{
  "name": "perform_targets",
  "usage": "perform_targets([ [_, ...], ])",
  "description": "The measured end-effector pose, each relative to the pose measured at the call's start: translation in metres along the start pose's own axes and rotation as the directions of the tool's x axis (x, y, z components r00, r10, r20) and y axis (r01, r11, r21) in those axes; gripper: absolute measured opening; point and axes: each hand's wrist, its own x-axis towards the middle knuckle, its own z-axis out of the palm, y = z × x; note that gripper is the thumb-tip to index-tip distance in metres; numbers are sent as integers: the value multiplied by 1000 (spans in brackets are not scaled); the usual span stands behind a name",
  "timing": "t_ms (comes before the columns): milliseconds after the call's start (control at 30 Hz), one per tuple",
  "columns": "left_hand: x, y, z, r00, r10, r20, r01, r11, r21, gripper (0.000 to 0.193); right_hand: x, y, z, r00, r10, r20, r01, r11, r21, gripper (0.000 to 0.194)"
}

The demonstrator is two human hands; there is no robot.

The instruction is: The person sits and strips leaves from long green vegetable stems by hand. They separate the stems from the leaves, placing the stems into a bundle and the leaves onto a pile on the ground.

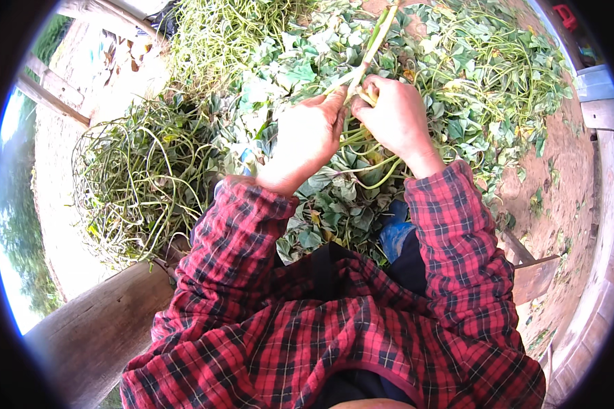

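In front of my chest both hands are close together on pale green leaf stalks [376, 46] that stick up and away from me. My left hand [307, 133], its thumb and fingers pinched, grips the stalks from the left. Bent fingers of my right hand [401, 115] pinch the same stalks near their lower part. Long loose stems [381, 174] hang below the hands over a heap of leafy vines [332, 217], which look like sweet potato vines. My fingers partly hide where the stalks are gripped.
A tangled pile of mostly bare stems [138, 179] lies to the left, another pile [210, 51] at the back. Leafy vines [486, 76] spread to the right over bare soil [537, 194]. A thick log [107, 312] stands lower left. Blue footwear [396, 237] shows below.
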Motion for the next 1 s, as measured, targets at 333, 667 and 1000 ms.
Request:
perform_targets([
  [333, 13, -21, -21, 969, -206, -135, 211, 977, 24, 30, 8, 11, -23, 990, 141, -26, -66, 608, 791, 22],
  [667, 16, -73, -82, 667, 65, -743, 152, 963, 220, 22, 4, 6, -34, 997, 53, 53, -75, 632, 771, 20],
  [1000, -2, -18, -15, 898, -433, 73, 403, 747, -529, 32, 4, -6, -20, 992, 115, 60, -110, 501, 859, 9],
])
